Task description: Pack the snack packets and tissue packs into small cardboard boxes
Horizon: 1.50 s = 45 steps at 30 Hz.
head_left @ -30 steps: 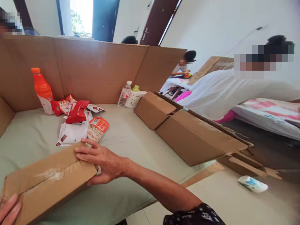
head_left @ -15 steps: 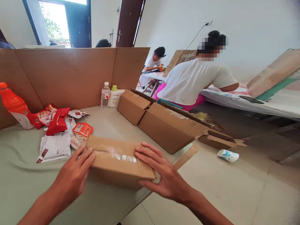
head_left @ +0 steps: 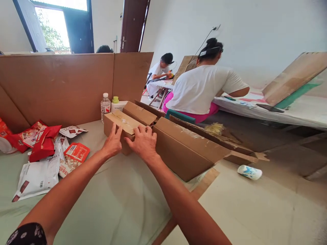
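The carton (head_left: pixel 120 123) sits over the tabletop (head_left: pixel 114 200), just beside the small box (head_left: pixel 139 113) and the long box (head_left: pixel 189 149); whether it touches them I can't tell. My left hand (head_left: pixel 113 141) lays its fingers along its side, and my right hand (head_left: pixel 144 139) grips its end. I judge the placing nearly done, only the release left. I count three boxed pieces, three bottles (clear (head_left: pixel 105 108), green-capped (head_left: pixel 117 106), orange (head_left: pixel 5 137)), at least five packets (head_left: pixel 42 177), one cup (head_left: pixel 249 172).
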Tool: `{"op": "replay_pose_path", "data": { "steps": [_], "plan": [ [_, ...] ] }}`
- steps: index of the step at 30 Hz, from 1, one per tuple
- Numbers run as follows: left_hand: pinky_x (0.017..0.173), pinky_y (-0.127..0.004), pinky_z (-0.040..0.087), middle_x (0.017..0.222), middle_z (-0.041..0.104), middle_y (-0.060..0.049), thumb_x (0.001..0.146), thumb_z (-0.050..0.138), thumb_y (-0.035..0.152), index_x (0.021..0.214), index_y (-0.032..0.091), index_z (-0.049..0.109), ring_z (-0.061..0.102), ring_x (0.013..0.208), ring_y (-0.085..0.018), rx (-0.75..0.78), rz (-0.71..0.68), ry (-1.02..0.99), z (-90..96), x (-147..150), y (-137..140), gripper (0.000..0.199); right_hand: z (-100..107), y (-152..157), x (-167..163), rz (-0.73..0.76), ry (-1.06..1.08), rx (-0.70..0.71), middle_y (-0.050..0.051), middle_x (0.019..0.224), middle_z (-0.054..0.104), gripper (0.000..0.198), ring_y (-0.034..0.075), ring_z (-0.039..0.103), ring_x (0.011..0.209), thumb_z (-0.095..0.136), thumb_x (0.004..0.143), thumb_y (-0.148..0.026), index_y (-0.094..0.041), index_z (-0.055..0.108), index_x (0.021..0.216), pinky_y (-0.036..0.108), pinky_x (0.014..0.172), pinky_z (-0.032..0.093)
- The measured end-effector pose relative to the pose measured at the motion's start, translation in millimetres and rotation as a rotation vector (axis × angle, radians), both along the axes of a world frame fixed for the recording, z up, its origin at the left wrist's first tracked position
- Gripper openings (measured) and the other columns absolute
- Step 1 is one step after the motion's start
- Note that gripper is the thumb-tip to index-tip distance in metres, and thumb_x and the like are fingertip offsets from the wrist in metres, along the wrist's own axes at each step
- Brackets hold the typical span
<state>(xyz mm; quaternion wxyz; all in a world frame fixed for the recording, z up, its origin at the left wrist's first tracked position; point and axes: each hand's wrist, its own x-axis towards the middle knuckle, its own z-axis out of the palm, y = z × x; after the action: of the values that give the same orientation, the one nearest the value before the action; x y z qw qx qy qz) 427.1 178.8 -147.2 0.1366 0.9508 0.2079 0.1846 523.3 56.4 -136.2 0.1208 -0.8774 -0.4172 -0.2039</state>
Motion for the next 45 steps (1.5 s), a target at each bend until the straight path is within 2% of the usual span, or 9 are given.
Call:
{"op": "replay_pose_path", "data": {
  "steps": [9,15,18,23,27,31,35,38,45],
  "plan": [
    [0.109,-0.055,0.049,0.151,0.052,-0.014,0.095,0.068,0.032,0.142,0.020,0.053,0.055,0.133,-0.031,-0.187,-0.219,0.166,-35.2,-72,-49,0.050,-21,-3,15,0.050,-0.045,0.064,0.029,0.124,0.064,0.063,0.044,0.052,0.116,0.055,0.094,-0.057,-0.005,0.060,0.128,0.051,0.081,0.040],
    [0.113,-0.046,0.049,0.150,0.056,-0.017,0.085,0.065,0.016,0.132,0.019,0.063,0.053,0.140,-0.031,-0.153,-0.141,0.190,-50.0,-225,-98,0.047,-40,-27,13,0.260,-0.075,0.405,0.036,0.140,0.056,0.093,0.057,0.050,0.130,0.058,0.088,-0.073,-0.011,0.043,0.156,0.068,0.086,0.040],
    [0.116,-0.047,0.046,0.146,0.060,-0.017,0.084,0.060,0.010,0.122,0.018,0.067,0.051,0.142,-0.031,-0.088,0.020,0.144,-52.6,-317,-110,0.039,-58,-48,-11,0.361,-0.069,0.532,0.021,0.154,0.050,0.080,0.049,0.045,0.142,0.062,0.093,-0.055,-0.037,0.028,0.163,0.070,0.103,0.035],
    [0.111,-0.049,0.051,0.138,0.065,-0.014,0.082,0.056,0.004,0.114,0.019,0.069,0.057,0.135,-0.030,0.005,0.369,0.086,-58.4,-431,-115,0.037,-120,-48,-100,0.804,0.043,0.233,0.019,0.143,0.060,0.049,0.044,0.062,0.125,0.043,0.099,-0.050,-0.029,0.060,0.140,0.064,0.092,0.052],
    [0.111,-0.047,0.050,0.137,0.065,-0.012,0.082,0.062,0.005,0.112,0.019,0.071,0.058,0.133,-0.027,0.083,0.560,0.058,-56.9,-477,-91,0.034,-150,-21,-196,1.039,0.056,0.050,0.017,0.134,0.066,0.044,0.034,0.068,0.115,0.047,0.097,-0.047,-0.023,0.066,0.129,0.054,0.091,0.055],
    [0.114,-0.058,0.043,0.148,0.055,-0.013,0.091,0.069,0.022,0.126,0.017,0.065,0.050,0.139,-0.032,0.189,0.810,0.001,-27.2,-513,-35,0.035,-158,-4,-252,1.097,0.002,0.065,0.019,0.132,0.067,0.041,0.034,0.066,0.119,0.045,0.099,-0.041,-0.022,0.066,0.128,0.053,0.092,0.055],
    [0.121,-0.065,0.029,0.163,0.036,-0.015,0.095,0.068,0.031,0.144,0.019,0.051,0.031,0.152,-0.038,0.305,1.114,-0.082,27.0,-556,36,0.053,-168,-2,-256,1.098,-0.018,0.104,0.019,0.132,0.067,0.042,0.036,0.067,0.118,0.042,0.101,-0.042,-0.022,0.067,0.127,0.054,0.090,0.056],
    [0.118,-0.065,0.035,0.160,0.040,-0.013,0.096,0.067,0.035,0.145,0.021,0.050,0.039,0.146,-0.037,0.327,1.262,-0.090,59.9,-579,84,0.053,-174,-2,-246,1.116,-0.028,0.094,0.020,0.133,0.067,0.044,0.037,0.067,0.118,0.044,0.100,-0.040,-0.019,0.065,0.131,0.054,0.089,0.057],
    [0.096,-0.049,0.057,0.129,0.064,-0.010,0.097,0.065,0.039,0.126,0.017,0.062,0.065,0.113,-0.025,0.224,1.284,0.026,79.1,-584,113,0.037,-169,-2,-241,1.104,-0.033,0.003,0.016,0.136,0.067,0.042,0.035,0.067,0.120,0.047,0.100,-0.042,-0.023,0.065,0.133,0.053,0.091,0.057]
  ]
}}
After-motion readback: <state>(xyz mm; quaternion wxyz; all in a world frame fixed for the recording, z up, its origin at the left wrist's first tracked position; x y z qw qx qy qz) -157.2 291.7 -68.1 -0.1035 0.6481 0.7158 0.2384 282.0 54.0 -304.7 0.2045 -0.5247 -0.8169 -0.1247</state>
